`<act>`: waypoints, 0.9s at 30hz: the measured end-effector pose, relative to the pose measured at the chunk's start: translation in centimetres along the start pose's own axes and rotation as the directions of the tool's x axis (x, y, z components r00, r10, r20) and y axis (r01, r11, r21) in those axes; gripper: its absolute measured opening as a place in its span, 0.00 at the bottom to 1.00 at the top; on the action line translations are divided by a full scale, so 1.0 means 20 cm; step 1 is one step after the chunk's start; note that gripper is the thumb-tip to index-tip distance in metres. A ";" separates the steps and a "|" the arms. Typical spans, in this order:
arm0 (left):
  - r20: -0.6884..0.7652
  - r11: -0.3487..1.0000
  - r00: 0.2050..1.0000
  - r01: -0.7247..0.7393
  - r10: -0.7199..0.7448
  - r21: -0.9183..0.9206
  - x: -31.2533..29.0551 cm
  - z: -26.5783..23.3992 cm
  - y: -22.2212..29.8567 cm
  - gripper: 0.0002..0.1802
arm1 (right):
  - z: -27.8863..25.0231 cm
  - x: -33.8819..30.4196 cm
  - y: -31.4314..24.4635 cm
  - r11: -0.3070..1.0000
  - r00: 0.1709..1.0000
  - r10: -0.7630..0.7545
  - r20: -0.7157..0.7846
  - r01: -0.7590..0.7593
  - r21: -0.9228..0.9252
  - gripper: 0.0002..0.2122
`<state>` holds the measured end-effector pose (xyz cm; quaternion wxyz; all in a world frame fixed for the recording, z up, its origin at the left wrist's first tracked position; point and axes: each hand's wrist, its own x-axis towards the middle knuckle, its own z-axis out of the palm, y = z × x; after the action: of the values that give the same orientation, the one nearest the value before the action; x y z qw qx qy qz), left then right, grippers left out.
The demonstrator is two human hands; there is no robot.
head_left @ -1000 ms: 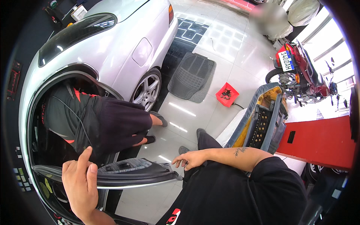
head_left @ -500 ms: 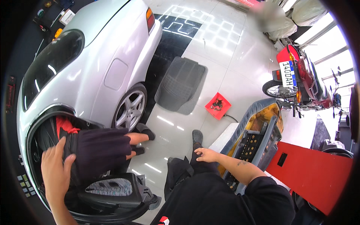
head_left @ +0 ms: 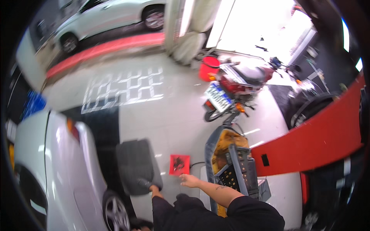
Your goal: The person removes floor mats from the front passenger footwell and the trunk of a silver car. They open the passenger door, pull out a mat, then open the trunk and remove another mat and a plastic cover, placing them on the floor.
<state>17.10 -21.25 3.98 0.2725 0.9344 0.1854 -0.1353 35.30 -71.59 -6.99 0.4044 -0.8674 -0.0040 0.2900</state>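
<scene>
Well forward, right hand (head_left: 190, 181) near red tray (head_left: 186, 159)

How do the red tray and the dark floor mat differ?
The red tray is squarish; the dark floor mat is much larger and oblong. The tray holds small dark pieces, while a foot overlaps the mat. Both lie on the floor.

the right hand (head_left: 190, 181) hangs near the red tray (head_left: 186, 159), apparently apart.

My sleeve (head_left: 254, 211): matt black cloth. Red tray (head_left: 185, 159): smooth plastic look. Left car (head_left: 69, 161): glossy paint. Floor (head_left: 165, 123): shiny, smooth. Mat (head_left: 135, 161): matt, rubbery.
</scene>
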 end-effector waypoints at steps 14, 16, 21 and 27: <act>-0.023 0.990 1.000 0.004 -0.007 -0.143 2.06 -0.25 0.16 0.27 | -0.36 0.59 -0.66 0.954 0.953 0.298 -0.059 -0.299 -0.007 0.29; -0.008 0.971 1.000 -0.010 0.008 -0.237 2.33 -0.46 0.48 0.28 | -0.35 0.73 -0.73 0.948 0.947 0.318 -0.056 -0.315 0.053 0.29; -0.017 0.900 0.972 -0.222 0.232 -0.374 2.78 -0.65 0.98 0.22 | -0.35 1.10 -0.67 0.926 0.925 0.362 0.111 -0.344 -0.155 0.30; 0.253 0.968 0.963 -0.031 0.096 -0.250 3.14 -0.65 1.02 0.22 | -0.69 1.90 -0.71 0.891 0.894 0.420 0.158 -0.372 -0.261 0.30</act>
<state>83.91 -12.88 1.63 0.4114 0.8731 0.1326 -0.2254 77.03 -62.52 -9.00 0.2332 -0.8541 0.0983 0.4543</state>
